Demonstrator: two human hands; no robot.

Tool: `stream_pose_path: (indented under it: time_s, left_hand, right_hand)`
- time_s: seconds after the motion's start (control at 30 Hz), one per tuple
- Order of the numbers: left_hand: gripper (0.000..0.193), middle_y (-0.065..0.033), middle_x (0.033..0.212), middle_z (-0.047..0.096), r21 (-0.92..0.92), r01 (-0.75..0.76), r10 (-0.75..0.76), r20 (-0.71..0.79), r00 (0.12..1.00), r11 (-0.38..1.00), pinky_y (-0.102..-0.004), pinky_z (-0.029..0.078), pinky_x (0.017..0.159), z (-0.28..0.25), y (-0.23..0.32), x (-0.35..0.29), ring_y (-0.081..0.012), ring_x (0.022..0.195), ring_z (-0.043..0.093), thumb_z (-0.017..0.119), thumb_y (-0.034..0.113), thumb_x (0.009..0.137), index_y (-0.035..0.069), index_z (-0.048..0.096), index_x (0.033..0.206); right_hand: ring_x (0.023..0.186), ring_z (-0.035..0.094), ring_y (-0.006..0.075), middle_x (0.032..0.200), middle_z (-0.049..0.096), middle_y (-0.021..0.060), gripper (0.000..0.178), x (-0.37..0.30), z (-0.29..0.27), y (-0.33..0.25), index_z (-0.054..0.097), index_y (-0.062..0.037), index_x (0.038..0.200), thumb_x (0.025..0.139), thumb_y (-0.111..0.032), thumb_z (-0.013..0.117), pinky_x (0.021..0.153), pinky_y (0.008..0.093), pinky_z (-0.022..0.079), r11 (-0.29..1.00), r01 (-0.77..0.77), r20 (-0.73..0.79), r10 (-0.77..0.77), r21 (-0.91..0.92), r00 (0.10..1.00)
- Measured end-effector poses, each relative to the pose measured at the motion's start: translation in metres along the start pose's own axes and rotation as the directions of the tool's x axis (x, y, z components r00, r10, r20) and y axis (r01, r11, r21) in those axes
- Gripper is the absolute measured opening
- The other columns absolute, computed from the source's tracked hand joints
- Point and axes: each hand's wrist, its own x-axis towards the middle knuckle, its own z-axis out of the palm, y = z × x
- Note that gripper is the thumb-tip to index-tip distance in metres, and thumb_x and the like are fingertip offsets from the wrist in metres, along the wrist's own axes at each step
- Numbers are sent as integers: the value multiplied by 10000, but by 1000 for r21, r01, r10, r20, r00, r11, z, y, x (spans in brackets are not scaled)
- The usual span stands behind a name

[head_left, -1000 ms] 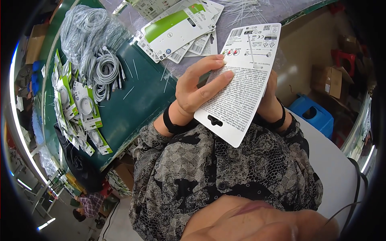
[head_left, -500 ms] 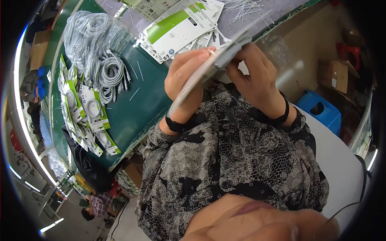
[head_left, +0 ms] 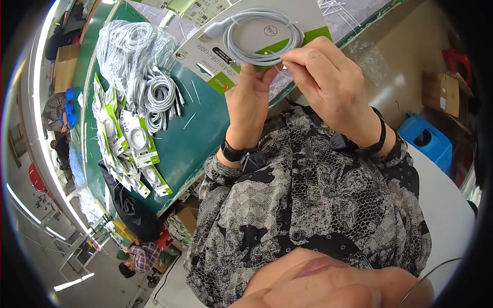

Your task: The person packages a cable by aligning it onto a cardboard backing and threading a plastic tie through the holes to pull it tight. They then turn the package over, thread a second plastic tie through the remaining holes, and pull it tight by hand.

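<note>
A white and green backing card (head_left: 203,57) faces up in front of me, with a coiled light-grey USB cable (head_left: 230,38) lying on it. My left hand (head_left: 248,100) is closed on the card's near edge, its thumb on the front by the coil. My right hand (head_left: 331,84) pinches at the lower right of the coil, thumb against forefinger. A thin pale strand shows by those fingertips, but what they grip is too small to make out.
On the green table (head_left: 205,120), left, lie a pile of carded cables (head_left: 138,138), loose grey cable coils (head_left: 160,95) and plastic-bagged cables (head_left: 131,49). White ties (head_left: 339,13) lie at the far edge. A blue stool (head_left: 426,141) and a cardboard box (head_left: 441,95) stand right.
The card has turned from nearly edge-on to face up, bringing the coiled cable into sight. My left hand now holds its near edge; my right hand has moved to the coil's lower right.
</note>
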Motion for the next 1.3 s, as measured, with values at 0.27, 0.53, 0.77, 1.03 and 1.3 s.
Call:
stream_pose_path:
  time_s: [0.27, 0.53, 0.77, 1.03, 1.3]
  left_hand:
    - [296, -133, 1174, 566, 88, -76, 76, 9, 997, 993, -433, 516, 905, -4, 1, -1, -256, 1054, 589, 467, 62, 958, -25, 453, 1241]
    - [297, -122, 1149, 572, 159, -132, 141, -47, 989, 978, -410, 528, 884, -4, -3, -2, -240, 1007, 602, 476, -23, 912, -30, 472, 1209]
    - [304, -115, 1103, 596, 279, -166, 201, -102, 974, 946, -354, 521, 861, 8, 0, -6, -217, 965, 609, 526, -52, 869, -39, 511, 1172]
    - [379, -112, 1089, 598, 521, -331, 366, 36, 930, 787, -352, 510, 870, -11, -4, -11, -222, 974, 602, 556, -124, 813, -35, 507, 1178]
    - [371, -164, 1026, 624, 471, -510, 490, 176, 854, 719, -351, 535, 830, -7, -5, -7, -265, 927, 642, 666, -48, 788, -42, 559, 1143]
  right_hand:
    - [661, 608, 237, 806, 589, 85, 175, -1, 3, 2, 618, -31, 926, 770, 29, 671, 557, 315, 487, 1000, -30, 40, 30, -4, 999]
    - [660, 607, 248, 808, 588, 89, 179, -1, 1, 0, 620, -32, 920, 764, 36, 673, 564, 322, 491, 999, -42, 42, 42, -1, 998]
    - [665, 611, 253, 814, 590, 97, 188, -1, 3, -1, 623, -28, 921, 755, 45, 673, 567, 326, 492, 998, -59, 44, 59, 10, 997]
    - [639, 604, 238, 800, 602, 98, 148, -2, 3, -4, 632, -4, 891, 758, 53, 663, 557, 301, 480, 991, -96, 41, 92, 91, 995]
    - [628, 591, 211, 793, 598, 91, 157, -5, 2, -4, 632, 0, 899, 757, 60, 658, 550, 281, 468, 975, -147, 53, 140, 166, 989]
